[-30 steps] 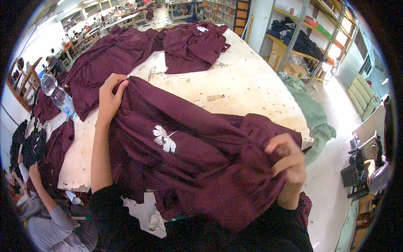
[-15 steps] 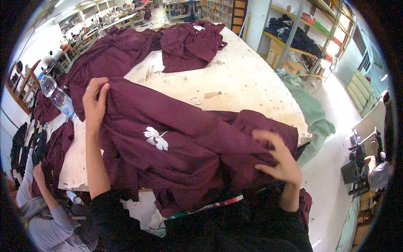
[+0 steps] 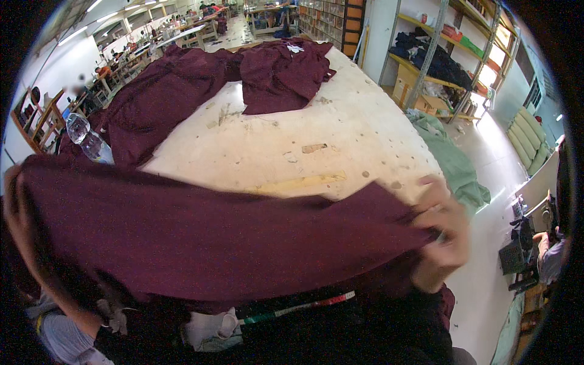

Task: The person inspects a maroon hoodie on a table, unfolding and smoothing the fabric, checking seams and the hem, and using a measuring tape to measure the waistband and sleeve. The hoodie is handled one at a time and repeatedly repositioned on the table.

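A maroon garment is stretched wide between my two hands, lifted in front of me above the near edge of the table. At the far left my left hand is closed on its upper corner, partly hidden and blurred. My right hand, smeared by motion, grips the other end with fingers bent round the cloth. The white flower print on the garment is out of sight. A tape measure with green, white and red sections lies along the near side, below the cloth.
Pale wooden table with stains and a torn patch; more maroon garments lie on its far side. A plastic bottle stands at left. Green cloth hangs over the right edge. Shelves stand behind; a person's grey sleeve is at lower left.
The garment has been lifted off the table and pulled taut. My left hand swung left and down with its corner; my right hand, loosely spread before, has closed on the other end.
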Tool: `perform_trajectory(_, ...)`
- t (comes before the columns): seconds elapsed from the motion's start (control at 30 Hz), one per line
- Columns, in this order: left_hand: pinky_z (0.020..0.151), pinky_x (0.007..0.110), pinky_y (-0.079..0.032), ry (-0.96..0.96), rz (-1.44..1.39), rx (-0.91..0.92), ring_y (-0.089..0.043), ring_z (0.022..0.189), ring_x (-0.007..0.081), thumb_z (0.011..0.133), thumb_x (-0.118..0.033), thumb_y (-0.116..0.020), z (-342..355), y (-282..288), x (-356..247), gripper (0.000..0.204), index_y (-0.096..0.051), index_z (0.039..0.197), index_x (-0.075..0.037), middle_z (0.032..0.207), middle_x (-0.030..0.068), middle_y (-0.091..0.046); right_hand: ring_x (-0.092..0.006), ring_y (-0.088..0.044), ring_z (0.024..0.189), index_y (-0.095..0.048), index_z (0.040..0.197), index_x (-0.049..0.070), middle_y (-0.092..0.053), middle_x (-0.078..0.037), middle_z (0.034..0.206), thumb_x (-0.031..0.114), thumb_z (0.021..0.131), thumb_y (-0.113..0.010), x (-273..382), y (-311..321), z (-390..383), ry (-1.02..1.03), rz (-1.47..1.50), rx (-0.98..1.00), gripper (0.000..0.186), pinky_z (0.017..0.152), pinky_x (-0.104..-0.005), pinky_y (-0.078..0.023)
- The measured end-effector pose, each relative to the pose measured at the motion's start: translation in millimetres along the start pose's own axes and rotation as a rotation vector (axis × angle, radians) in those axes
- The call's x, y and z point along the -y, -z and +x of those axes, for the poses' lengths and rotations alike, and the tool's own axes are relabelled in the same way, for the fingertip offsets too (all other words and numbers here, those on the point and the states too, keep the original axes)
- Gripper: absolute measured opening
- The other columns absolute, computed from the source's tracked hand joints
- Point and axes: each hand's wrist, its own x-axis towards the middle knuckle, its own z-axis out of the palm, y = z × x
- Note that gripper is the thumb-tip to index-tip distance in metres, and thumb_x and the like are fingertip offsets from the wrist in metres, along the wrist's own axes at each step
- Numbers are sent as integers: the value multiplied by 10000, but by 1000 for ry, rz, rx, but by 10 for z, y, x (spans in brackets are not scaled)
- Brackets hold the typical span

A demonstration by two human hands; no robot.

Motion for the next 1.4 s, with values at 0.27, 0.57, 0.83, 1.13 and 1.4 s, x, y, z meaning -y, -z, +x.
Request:
perform_trajectory(0.27, 793, 291, -426, -27, -622, 524, -564, 840, 189, 827, -146, -607, -727, -2832, -411, 163, -600, 878, 8, 854, 93, -604, -229, -572, 788, -616, 833, -24, -612, -125, 787, 267, 753, -667, -1324, 775, 177, -651, -397, 438, 305, 744, -326, -439)
perform_trajectory(0.57, 763, 265, -418, 249, -838, 599, -555, 806, 147, 804, -159, -648, -1288, -3439, -338, 185, -617, 897, -3, 842, 50, -605, -275, -572, 770, -612, 821, -35, -596, -134, 820, 95, 699, -676, -1815, 245, -449, -671, -395, 156, 189, 752, -322, -447)
perform_trajectory(0.83, 794, 267, -415, 253, -740, 697, -568, 831, 158, 783, -174, -668, -1179, -3245, -503, 208, -650, 897, -2, 861, 68, -623, -287, -520, 984, -622, 825, 2, -588, -103, 970, 39, 670, -667, -1260, 152, -315, -435, -831, -28, 165, 893, -380, -380)
perform_trajectory(1.13, 798, 274, -413, 231, -722, 652, -570, 832, 172, 796, -139, -629, -1292, -3422, -286, 163, -638, 871, 6, 845, 76, -621, -206, -632, 825, -640, 947, 36, -657, -85, 895, 135, 740, -708, -90, 420, -316, -674, 310, 781, 240, 737, -304, -496)
perform_trajectory(1.4, 776, 250, -415, 204, -676, 643, -570, 804, 150, 790, -95, -625, -1307, -3415, -300, 130, -621, 852, 19, 815, 63, -616, -112, -517, 500, -571, 1087, -8, -587, -67, 847, 147, 878, -517, -1833, 701, -620, -1274, -66, -229, 266, 413, -232, -395)
